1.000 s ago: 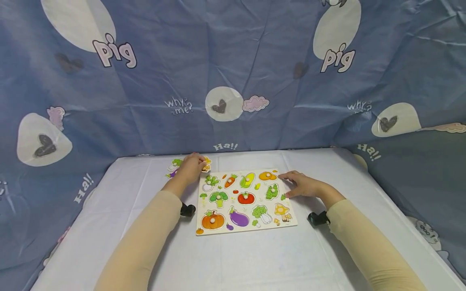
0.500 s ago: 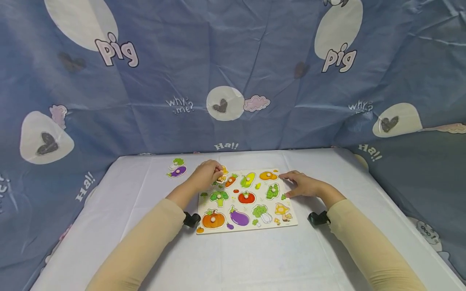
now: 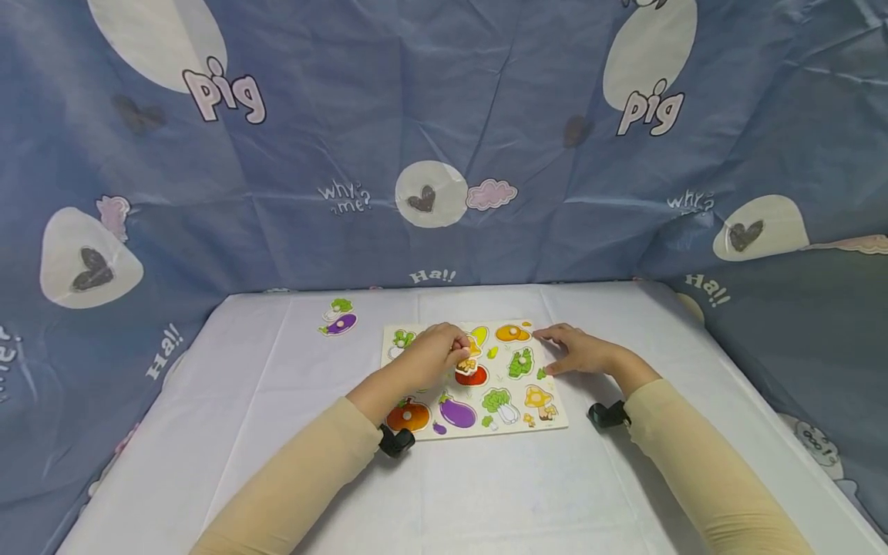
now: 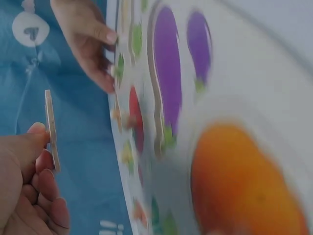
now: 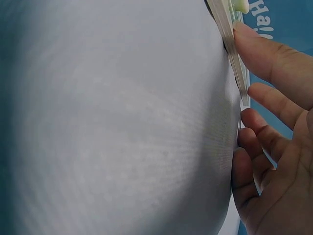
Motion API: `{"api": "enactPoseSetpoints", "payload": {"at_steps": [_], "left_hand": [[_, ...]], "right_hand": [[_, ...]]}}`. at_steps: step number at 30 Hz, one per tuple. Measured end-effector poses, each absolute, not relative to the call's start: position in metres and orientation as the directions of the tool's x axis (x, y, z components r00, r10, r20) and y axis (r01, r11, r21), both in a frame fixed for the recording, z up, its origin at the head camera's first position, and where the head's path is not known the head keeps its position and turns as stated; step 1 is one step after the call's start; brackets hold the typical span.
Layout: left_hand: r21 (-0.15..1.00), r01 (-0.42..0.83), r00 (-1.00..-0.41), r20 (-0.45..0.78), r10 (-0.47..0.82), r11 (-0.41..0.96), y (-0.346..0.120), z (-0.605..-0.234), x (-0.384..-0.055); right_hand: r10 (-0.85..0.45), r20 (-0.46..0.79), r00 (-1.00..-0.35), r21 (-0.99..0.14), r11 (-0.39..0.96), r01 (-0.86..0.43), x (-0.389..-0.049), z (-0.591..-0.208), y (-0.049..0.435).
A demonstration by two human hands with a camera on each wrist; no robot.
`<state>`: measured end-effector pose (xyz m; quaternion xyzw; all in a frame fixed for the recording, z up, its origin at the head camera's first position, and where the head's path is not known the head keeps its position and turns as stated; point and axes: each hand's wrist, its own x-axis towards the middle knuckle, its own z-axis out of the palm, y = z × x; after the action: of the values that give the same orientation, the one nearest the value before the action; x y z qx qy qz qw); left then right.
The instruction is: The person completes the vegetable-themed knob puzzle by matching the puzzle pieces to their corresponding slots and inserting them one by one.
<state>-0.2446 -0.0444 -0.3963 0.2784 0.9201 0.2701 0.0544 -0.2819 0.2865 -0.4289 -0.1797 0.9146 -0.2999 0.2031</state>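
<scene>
A mushroom puzzle piece point(image 3: 468, 367) is pinched between the thumb and fingers of my left hand point(image 3: 433, 356), over the middle of the wooden vegetable puzzle board point(image 3: 501, 375). In the left wrist view the piece point(image 4: 52, 128) appears edge-on, raised apart from the board. The board's mushroom spot point(image 3: 536, 397) lies at its near right. My right hand point(image 3: 579, 351) rests at the board's right edge, thumb and fingers spread. The right wrist view shows that thumb point(image 5: 261, 51) touching the board's edge. My left hand and forearm hide the board's left-middle part.
An eggplant piece point(image 3: 340, 324) and a bok choy piece point(image 3: 338, 308) lie on the white tablecloth point(image 3: 277, 401), beyond the board's far left corner. A blue printed curtain point(image 3: 361, 247) hangs behind the table and along its sides.
My left hand has lifted the mushroom piece from beside the loose pieces at the far left and carried it right, over the board. My right hand stays at the board's edge.
</scene>
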Motion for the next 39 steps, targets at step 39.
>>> {"api": "enactPoseSetpoints", "payload": {"at_steps": [39], "left_hand": [[0.469, 0.467, -0.795, -0.149, 0.589, 0.75, 0.063, -0.43, -0.214]], "right_hand": [[-0.465, -0.268, -0.844, -0.628, 0.749, -0.213, -0.28, -0.424, 0.286]]}}
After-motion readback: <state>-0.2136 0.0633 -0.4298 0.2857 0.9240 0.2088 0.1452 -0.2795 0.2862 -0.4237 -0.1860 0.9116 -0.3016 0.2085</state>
